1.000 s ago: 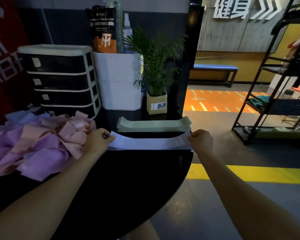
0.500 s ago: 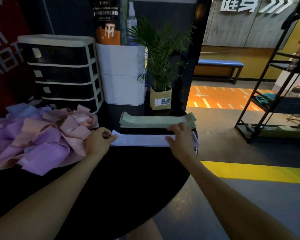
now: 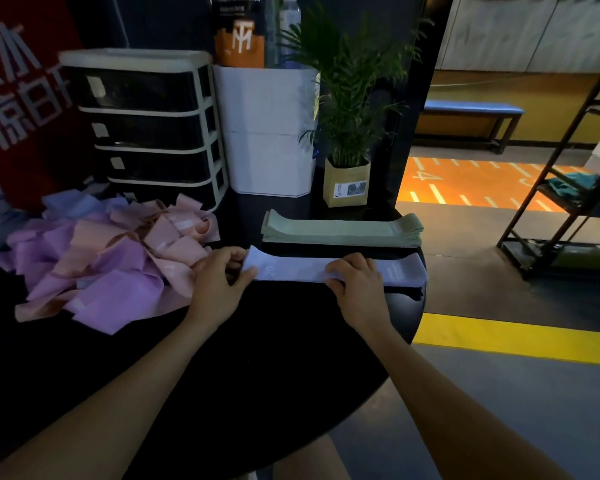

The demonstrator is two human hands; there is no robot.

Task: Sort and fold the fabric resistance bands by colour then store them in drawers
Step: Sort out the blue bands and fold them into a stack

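Lavender resistance band (image 3: 298, 269) lies flat and lengthwise across the far edge of the round black table (image 3: 264, 358), at about 12 o'clock from the person. Its right end reaches the table rim at 2 o'clock.

Left hand (image 3: 219, 282) grips the band's left end, with the thumb on top and the fingers curled at the edge. Right hand (image 3: 359, 284) rests on the band right of its middle, fingers curled over the near edge and pressing the fabric to the table. The two hands are apart, with a bare length of band between them.

Stack of green bands (image 3: 342, 230) lies flat just beyond the lavender band, parallel to it, toward 12 o'clock. The two do not appear to touch.

Unsorted heap of pink and purple bands (image 3: 111, 261) occupies the table at 10 o'clock, its near edge beside the left hand.

Four-drawer storage unit (image 3: 146, 123), dark fronts in a cream frame, stands behind the heap at 11 o'clock, all drawers closed. White container (image 3: 267, 133) stands just to its right. Potted plant (image 3: 347, 181) in a tan pot stands at 1 o'clock, behind the green stack.
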